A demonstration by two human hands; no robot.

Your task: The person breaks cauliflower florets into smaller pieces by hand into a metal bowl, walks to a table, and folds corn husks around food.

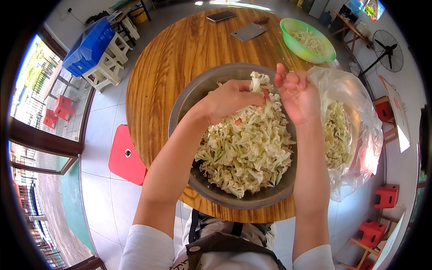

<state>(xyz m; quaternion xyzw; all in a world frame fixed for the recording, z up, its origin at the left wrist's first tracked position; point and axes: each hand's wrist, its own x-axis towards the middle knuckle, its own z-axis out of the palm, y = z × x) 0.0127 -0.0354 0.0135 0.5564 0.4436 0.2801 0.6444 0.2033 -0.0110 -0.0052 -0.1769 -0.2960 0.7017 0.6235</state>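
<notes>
A wide metal basin (pixel 180 105) full of broken cauliflower florets (pixel 247 153) stands at the near edge of the round wooden table. Over its far half, my left hand (pixel 234 101) is closed on a cauliflower floret (pixel 260 82) at its fingertips. My right hand (pixel 298 96) is raised at the basin's right rim with its palm towards me and most fingers curled in. Whether a small piece sits in those curled fingers is hard to make out. Just right of this hand, a clear plastic bag (pixel 360 108) holds more cauliflower pieces (pixel 337 137).
On the wooden table (pixel 153 85), a cleaver (pixel 249 31) and a dark phone (pixel 221 16) lie at the far side. A green bowl (pixel 330 53) of pale shreds stands far right. A red stool (pixel 123 155) is at the left; a standing fan (pixel 388 50) is beyond the bag.
</notes>
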